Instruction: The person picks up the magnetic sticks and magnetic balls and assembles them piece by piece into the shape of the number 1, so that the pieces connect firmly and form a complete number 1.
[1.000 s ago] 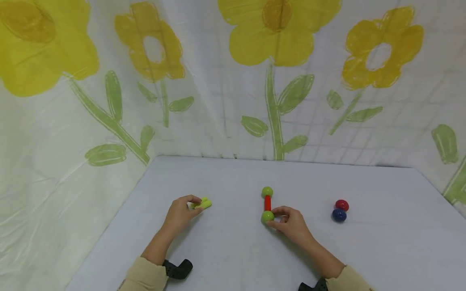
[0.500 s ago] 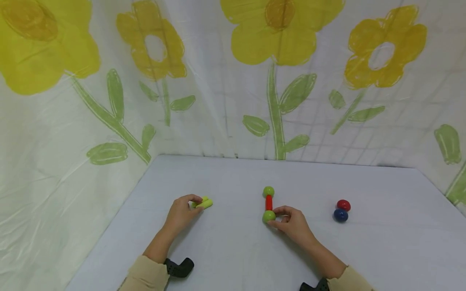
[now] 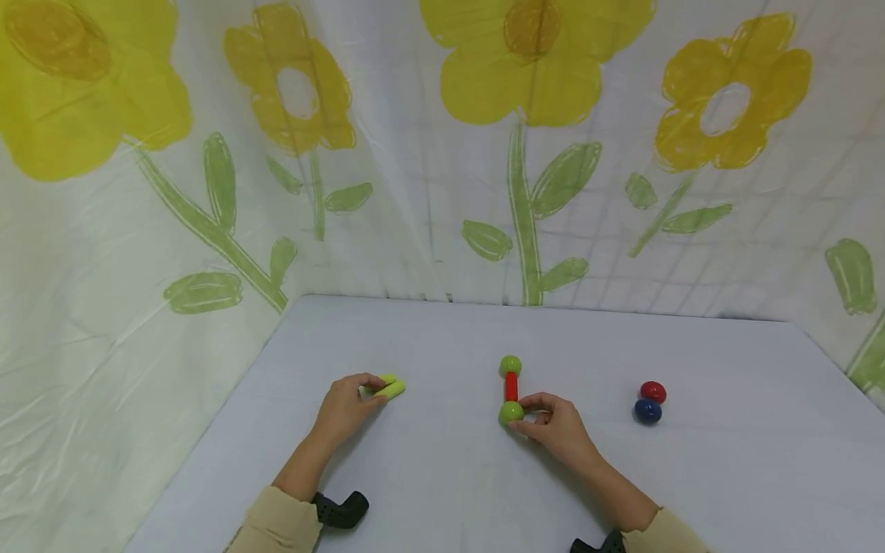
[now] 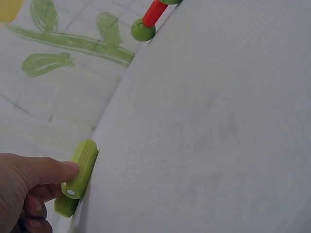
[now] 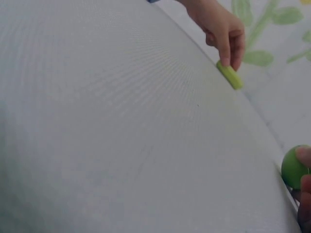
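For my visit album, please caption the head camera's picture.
Left hand pinching yellow-green rods, right hand gripping a green ball against a red rod; red ball and blue ball farther right.

Red ball (image 3: pixel 653 392) just beside blue ball (image 3: pixel 648 412) on white table (image 3: pixel 442 476); yellow flowers (image 3: pixel 532 73) on white sheet (image 3: pixel 408 246) behind.

Head view high, forward-down; wrist views low, close; table (image 3: pixel 442 476) common

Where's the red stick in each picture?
Head: the red stick is just right of the middle, between two green balls.
Left wrist: the red stick is at the top edge, near the middle.
Right wrist: not in this picture.
Shared landmark: the left hand pinching a yellow-green stick shows in all three.
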`<state>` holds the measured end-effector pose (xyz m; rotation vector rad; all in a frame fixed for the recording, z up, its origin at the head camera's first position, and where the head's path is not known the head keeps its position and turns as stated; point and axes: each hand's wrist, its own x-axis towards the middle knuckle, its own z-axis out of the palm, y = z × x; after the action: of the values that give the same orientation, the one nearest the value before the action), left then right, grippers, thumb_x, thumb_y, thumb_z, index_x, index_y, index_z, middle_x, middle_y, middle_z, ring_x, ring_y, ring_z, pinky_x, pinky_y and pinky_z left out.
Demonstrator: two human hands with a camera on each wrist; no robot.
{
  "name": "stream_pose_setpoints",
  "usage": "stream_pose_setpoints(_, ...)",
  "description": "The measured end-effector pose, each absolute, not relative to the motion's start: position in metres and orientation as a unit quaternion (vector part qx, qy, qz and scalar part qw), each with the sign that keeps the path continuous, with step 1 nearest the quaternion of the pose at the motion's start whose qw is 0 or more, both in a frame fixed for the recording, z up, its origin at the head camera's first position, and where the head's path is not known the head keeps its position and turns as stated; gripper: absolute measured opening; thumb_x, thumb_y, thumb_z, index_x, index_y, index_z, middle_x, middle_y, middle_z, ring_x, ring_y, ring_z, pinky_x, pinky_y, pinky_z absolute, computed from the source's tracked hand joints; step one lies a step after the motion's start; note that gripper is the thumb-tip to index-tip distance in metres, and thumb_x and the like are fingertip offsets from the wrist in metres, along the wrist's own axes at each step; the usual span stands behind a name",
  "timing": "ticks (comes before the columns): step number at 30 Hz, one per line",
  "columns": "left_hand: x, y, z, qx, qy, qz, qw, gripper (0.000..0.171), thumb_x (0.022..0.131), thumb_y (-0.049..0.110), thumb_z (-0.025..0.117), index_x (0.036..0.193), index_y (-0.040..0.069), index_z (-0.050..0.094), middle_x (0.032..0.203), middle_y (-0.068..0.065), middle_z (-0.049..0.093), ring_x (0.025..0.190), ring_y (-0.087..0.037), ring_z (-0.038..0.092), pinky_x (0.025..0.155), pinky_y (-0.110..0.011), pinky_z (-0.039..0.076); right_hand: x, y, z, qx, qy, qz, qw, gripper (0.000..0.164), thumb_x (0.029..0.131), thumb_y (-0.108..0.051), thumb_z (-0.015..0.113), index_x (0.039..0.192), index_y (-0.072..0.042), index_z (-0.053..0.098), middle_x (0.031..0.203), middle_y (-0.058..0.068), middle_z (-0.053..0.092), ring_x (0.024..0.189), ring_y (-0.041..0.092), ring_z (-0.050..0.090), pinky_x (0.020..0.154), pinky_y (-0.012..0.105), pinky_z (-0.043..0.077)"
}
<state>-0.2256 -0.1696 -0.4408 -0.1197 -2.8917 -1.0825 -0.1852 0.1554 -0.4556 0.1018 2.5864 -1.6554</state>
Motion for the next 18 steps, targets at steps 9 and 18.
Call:
stream_pose_setpoints(9,-0.2222,-0.1653,-0.4351,-0.038,-0.956,-0.292,0.017,0.022,0.081,0.018,0.072,0.101,0.010,0.071,0.111,-0.015,0.066,0.083,-0.023,0.062,0.064,-0.034,0.049,-0.1834,0.1557,-0.4539,0.032,0.841,-0.539,0.030,0.037,0.071,-0.010,0.079,0.104,0.000,0.063,0.089,0.006,0.063,0.050,0.010,0.045,0.048,0.021,0.041)
stream_pose_setpoints(18,-0.2201,-0.1622,-0.4322,-0.042,-0.962,-0.268,0.024,0.025,0.080,0.023,0.073,0.100,0.007,0.071,0.110,-0.014,0.067,0.103,-0.032,0.061,0.078,-0.042,0.051,-0.1837,0.1532,-0.4528,0.042,0.838,-0.543,0.022,0.032,0.074,-0.011,0.077,0.101,-0.001,0.064,0.093,0.007,0.066,0.051,0.011,0.051,0.049,0.022,0.042)
